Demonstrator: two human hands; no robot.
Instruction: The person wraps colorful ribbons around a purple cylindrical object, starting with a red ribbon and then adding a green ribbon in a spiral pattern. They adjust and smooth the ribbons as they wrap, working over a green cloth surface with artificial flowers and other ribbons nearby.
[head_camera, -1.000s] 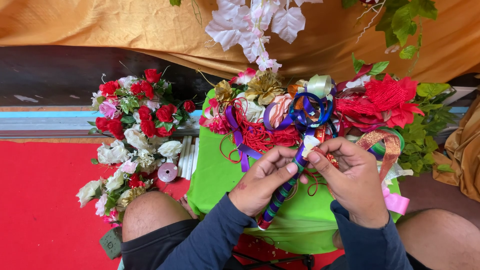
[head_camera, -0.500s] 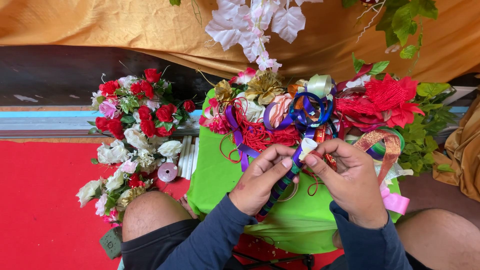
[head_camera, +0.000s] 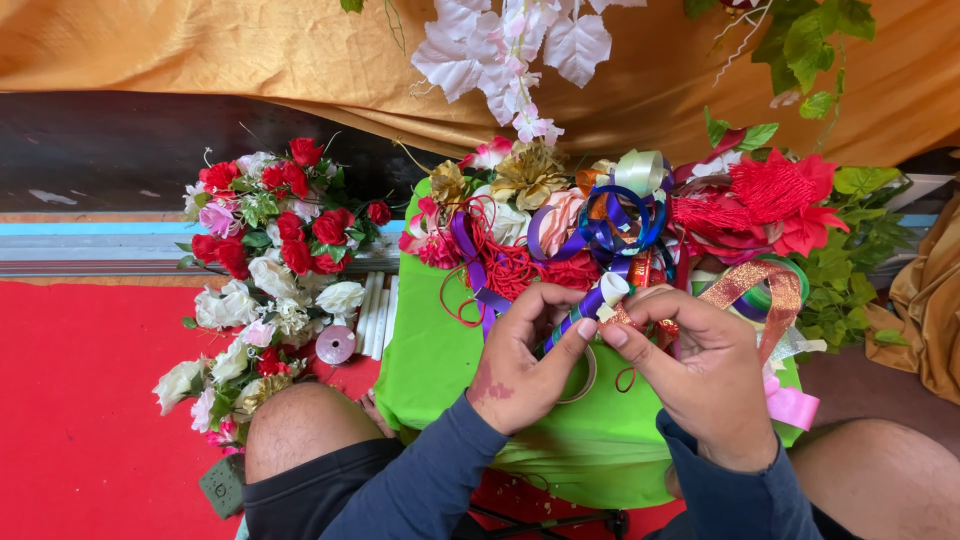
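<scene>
My left hand (head_camera: 522, 358) and my right hand (head_camera: 698, 368) meet over a bright green cloth (head_camera: 440, 360) on my lap. Both pinch a narrow purple ribbon (head_camera: 592, 300) with a pale end, held between thumbs and fingertips. The ribbon runs up into a heap of curled ribbons (head_camera: 610, 225) in blue, purple, red and gold at the cloth's far edge. A ring of tape (head_camera: 580, 378) lies under my left fingers. A gold glitter ribbon (head_camera: 765, 290) loops beside my right hand.
A bunch of red, white and pink artificial roses (head_camera: 270, 260) lies on the red floor mat (head_camera: 80, 400) to my left, next to a small pink ribbon spool (head_camera: 335, 345). Red fabric flowers (head_camera: 780, 195), green leaves (head_camera: 850, 250) and orange drapery (head_camera: 250, 60) lie beyond.
Both hands have risen slightly toward the ribbon heap. The multicoloured strip that hung below my hands is now drawn up between the fingers.
</scene>
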